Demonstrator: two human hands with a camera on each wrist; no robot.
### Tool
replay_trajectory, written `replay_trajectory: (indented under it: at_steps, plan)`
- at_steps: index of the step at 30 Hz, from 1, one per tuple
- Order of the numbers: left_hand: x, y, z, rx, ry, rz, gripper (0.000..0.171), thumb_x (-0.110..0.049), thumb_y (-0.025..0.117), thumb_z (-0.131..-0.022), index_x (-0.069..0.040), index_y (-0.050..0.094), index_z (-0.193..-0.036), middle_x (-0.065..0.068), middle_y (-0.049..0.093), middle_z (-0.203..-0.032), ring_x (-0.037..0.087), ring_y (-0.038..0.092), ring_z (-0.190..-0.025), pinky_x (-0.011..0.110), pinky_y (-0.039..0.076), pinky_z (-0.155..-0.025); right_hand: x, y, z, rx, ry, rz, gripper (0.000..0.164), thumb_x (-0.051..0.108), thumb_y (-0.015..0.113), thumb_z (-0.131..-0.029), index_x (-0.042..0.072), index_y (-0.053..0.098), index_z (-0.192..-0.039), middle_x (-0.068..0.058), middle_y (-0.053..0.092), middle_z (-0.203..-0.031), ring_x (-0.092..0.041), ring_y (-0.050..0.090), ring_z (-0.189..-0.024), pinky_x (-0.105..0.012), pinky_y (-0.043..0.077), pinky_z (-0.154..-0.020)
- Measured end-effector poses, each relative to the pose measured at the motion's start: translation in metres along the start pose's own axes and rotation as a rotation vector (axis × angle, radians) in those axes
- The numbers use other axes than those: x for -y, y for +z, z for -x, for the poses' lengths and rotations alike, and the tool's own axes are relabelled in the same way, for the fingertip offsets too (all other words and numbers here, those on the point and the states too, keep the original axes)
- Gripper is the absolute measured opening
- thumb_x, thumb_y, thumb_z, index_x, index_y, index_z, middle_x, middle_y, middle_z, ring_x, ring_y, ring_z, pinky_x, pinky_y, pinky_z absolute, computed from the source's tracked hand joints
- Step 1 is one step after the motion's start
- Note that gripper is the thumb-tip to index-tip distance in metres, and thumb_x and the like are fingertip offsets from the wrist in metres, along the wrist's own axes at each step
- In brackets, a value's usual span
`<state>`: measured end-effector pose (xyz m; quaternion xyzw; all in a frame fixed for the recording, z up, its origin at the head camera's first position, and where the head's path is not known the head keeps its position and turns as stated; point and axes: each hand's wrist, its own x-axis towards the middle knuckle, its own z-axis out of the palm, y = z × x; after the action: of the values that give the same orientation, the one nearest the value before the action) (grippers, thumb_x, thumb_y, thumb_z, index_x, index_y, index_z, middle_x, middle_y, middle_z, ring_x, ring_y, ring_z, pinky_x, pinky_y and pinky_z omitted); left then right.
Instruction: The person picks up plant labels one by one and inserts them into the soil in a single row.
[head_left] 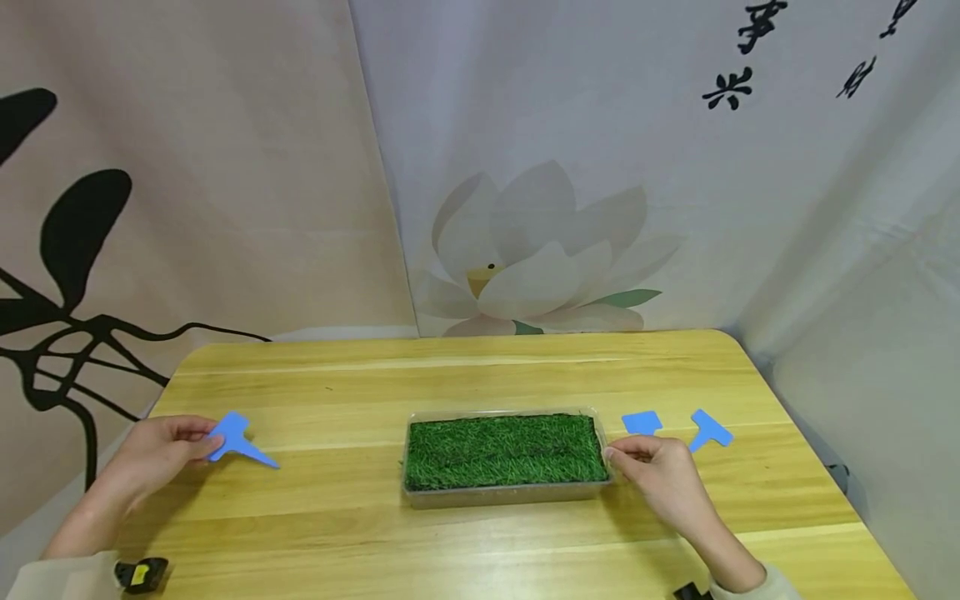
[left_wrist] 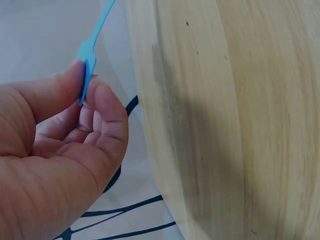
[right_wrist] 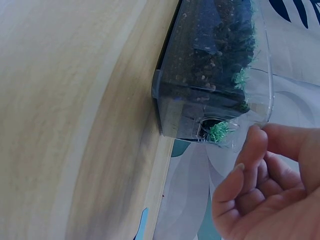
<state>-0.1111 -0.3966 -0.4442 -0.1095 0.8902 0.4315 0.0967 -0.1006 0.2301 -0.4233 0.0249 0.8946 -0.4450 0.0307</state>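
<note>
Between thumb and fingers, my left hand [head_left: 160,457] pinches a blue T-shaped plant label [head_left: 234,435] above the table's left side. Its pointed stem aims right in the head view; the left wrist view shows the label [left_wrist: 88,56] nearly edge-on. A clear plastic box [head_left: 506,497] with a green grass mat [head_left: 510,450] on top stands mid-table. My right hand [head_left: 666,477] pinches the box's right rim with thumb and index fingertip. Through the box wall [right_wrist: 182,112], dark material shows in the right wrist view.
Two more blue labels lie right of the box: one [head_left: 641,422] partly hidden behind my right hand, the other [head_left: 711,428] farther right. The wooden table [head_left: 322,542] has rounded far corners. Behind it hangs a printed curtain [head_left: 555,108].
</note>
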Motion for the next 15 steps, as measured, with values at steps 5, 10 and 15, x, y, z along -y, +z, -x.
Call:
replay_trajectory:
  at_steps: [5, 10, 15]
  plan:
    - [-0.005, 0.003, 0.003, -0.026, 0.028, 0.002, 0.041, -0.009, 0.061, -0.106, 0.024, 0.056, -0.128, 0.011, 0.075, -0.101, 0.003, 0.066, -0.079, 0.026, 0.058, -0.070, 0.000, 0.000, 0.001, 0.001, -0.006, 0.004, 0.012, 0.012, 0.077, -0.096, 0.002, 0.081, -0.101, -0.008, 0.078, -0.091, -0.018, 0.065, -0.074, -0.028, 0.052, -0.063]
    - [-0.012, 0.007, 0.007, -0.030, 0.040, 0.027, 0.042, -0.008, 0.060, -0.107, 0.025, 0.053, -0.132, 0.014, 0.074, -0.104, 0.004, 0.068, -0.078, 0.027, 0.058, -0.071, -0.001, 0.000, 0.000, 0.003, -0.005, -0.004, 0.012, 0.011, 0.077, -0.096, 0.001, 0.081, -0.102, -0.008, 0.078, -0.090, -0.021, 0.066, -0.075, -0.028, 0.052, -0.062]
    - [-0.020, 0.012, 0.009, -0.054, 0.050, 0.048, 0.043, -0.010, 0.059, -0.108, 0.023, 0.052, -0.134, 0.009, 0.073, -0.104, 0.003, 0.067, -0.080, 0.027, 0.058, -0.073, -0.002, 0.001, 0.000, 0.003, -0.004, -0.004, 0.012, 0.011, 0.077, -0.096, 0.001, 0.080, -0.102, -0.008, 0.078, -0.090, -0.021, 0.066, -0.075, -0.028, 0.053, -0.062]
